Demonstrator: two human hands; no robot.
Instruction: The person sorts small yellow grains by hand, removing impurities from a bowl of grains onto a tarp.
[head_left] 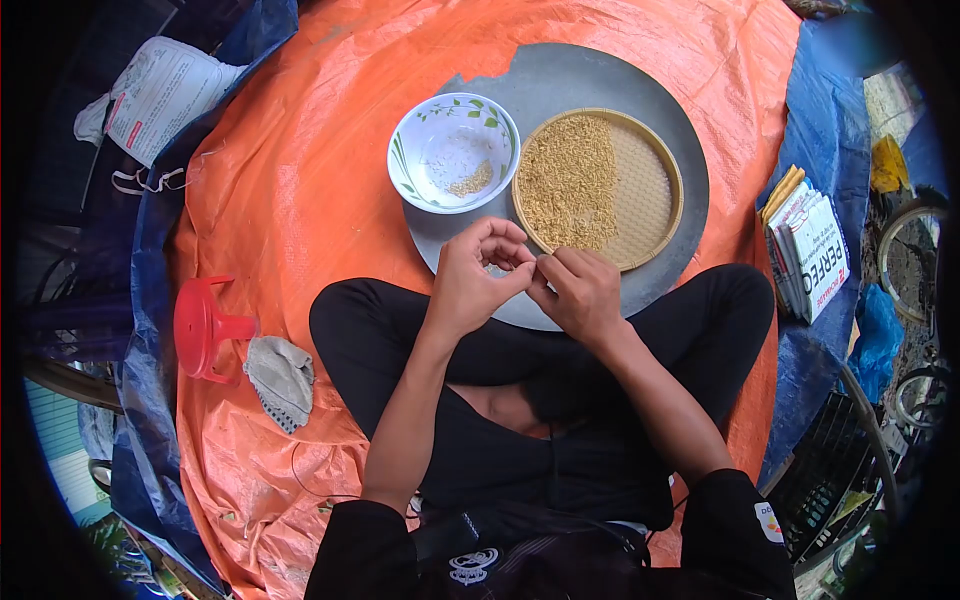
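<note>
My left hand (482, 272) and my right hand (584, 293) meet over the near edge of a round grey board (470, 243). Thumb and forefinger of each are pinched together, their tips almost touching. Whatever lies between them is too small to make out. Just beyond my right hand sits a round woven bamboo tray (650, 190). Golden grains (568, 175), looking like unhusked rice, cover its left part. Left of the tray stands a white bowl (430, 135) with a green leaf pattern. Inside it are a small heap of grains (472, 180) and scattered pale bits.
My crossed legs (370, 320) border the board on an orange tarp (320, 130). At left lie an upturned red plastic stool (207, 328) and a grey glove (280, 375). A stack of folded printed sacks (808, 245) lies at right on blue sheeting (822, 120).
</note>
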